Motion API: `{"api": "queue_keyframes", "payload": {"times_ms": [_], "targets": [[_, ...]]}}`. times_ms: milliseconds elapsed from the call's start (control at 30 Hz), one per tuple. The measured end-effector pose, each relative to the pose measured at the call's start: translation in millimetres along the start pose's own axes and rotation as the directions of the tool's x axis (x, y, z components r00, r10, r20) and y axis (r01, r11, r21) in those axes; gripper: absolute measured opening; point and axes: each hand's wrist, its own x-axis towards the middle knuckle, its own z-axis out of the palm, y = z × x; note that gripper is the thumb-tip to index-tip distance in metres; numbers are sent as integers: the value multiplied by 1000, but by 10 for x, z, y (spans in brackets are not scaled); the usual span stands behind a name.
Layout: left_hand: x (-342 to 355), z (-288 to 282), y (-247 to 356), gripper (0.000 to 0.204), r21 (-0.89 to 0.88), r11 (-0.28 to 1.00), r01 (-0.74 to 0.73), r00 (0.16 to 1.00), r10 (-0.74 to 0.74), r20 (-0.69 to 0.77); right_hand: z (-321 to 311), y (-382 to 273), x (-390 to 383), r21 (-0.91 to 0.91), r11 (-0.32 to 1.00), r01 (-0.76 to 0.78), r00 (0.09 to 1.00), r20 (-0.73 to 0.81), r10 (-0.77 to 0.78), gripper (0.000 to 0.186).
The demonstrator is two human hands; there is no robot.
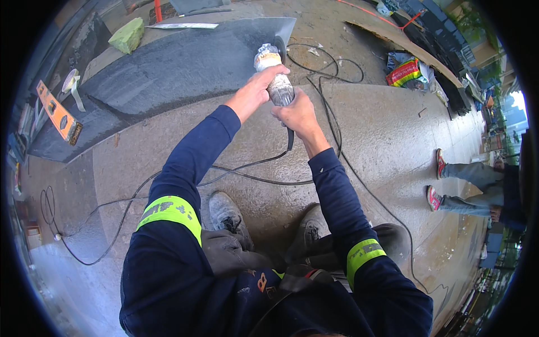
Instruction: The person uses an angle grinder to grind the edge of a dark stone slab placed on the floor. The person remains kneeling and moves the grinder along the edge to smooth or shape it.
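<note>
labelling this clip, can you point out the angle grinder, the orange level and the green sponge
angle grinder [276, 78], head view, on its dusty grey body
orange level [58, 114], head view, mid-length of its orange frame
green sponge [127, 35], head view, centre of its top face

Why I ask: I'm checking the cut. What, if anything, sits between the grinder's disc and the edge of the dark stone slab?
Nothing visible does. Both hands, left hand and right hand, grip the angle grinder, and its disc end meets the dark stone slab at its corner. The black power cord trails behind, away from the disc.

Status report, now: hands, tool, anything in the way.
Left hand and right hand both gripping the angle grinder. Disc end at the dark stone slab edge. Black power cord trails across the floor by the feet.
</note>
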Motion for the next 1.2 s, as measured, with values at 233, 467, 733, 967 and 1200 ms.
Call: {"api": "queue_keyframes", "payload": {"times_ms": [233, 467, 733, 967, 1200], "targets": [[-58, 57, 19, 35, 21, 1000, -23, 999, 23, -22, -3, 32, -14, 16, 1000, 22, 999, -28, -21, 51], [15, -67, -33, 35, 20, 1000, -23, 1000, 23, 7, 79, 106, 53, 9, 1000, 11, 999, -31, -10, 54], [248, -262, -64, 29, 18, 1000, 17, 1000, -17, -18, 157, 112, 182, -57, 993, -103, 993, 54, 106, 71], [188, -191, -38, 28, -13, 1000, 18, 1000, -18, 9, 157, 117, 209, -63, 995, -84, 995, 47, 87, 67], [143, -169, -44, 31, 3, 1000, -19, 998, 19, 51, 82, 97, 63, -17, 1000, 23, 999, -39, -24, 57]]}}
